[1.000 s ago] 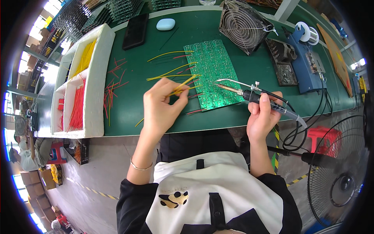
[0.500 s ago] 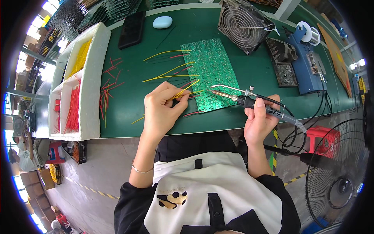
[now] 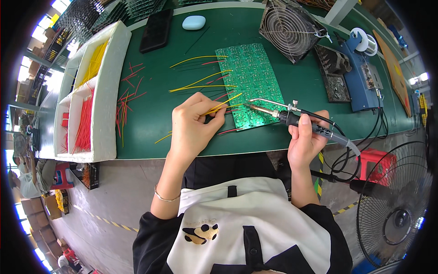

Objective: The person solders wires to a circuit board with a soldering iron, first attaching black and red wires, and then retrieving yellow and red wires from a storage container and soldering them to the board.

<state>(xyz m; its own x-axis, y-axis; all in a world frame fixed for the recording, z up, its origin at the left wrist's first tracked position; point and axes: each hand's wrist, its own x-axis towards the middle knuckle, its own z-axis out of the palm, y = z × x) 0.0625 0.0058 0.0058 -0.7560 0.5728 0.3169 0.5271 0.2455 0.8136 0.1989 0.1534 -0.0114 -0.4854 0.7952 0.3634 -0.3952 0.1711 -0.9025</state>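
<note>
A green circuit board panel (image 3: 255, 73) lies on the green bench, with several yellow and red wires reaching out from its left side. My left hand (image 3: 197, 124) is closed in a pinch on yellow wires (image 3: 232, 98) at the panel's lower left; one wire's end meets the board. My right hand (image 3: 308, 139) grips a soldering iron (image 3: 288, 118) with a thin bent metal tube alongside it. The iron's tip is at the board, close to the end of the pinched wire. Whether tip and wire touch is too small to tell.
Left stands a white foam box (image 3: 107, 91) of red and yellow wires, with loose red wires (image 3: 130, 98) beside it. Behind are a black phone (image 3: 156, 31), a pale blue case (image 3: 194, 22) and a square fan (image 3: 290, 29). Right sits a blue soldering station (image 3: 360, 75).
The view has shifted slightly. Both hands keep their grips, and the iron's tip stays near the same part of the board, by the yellow wire's end.
</note>
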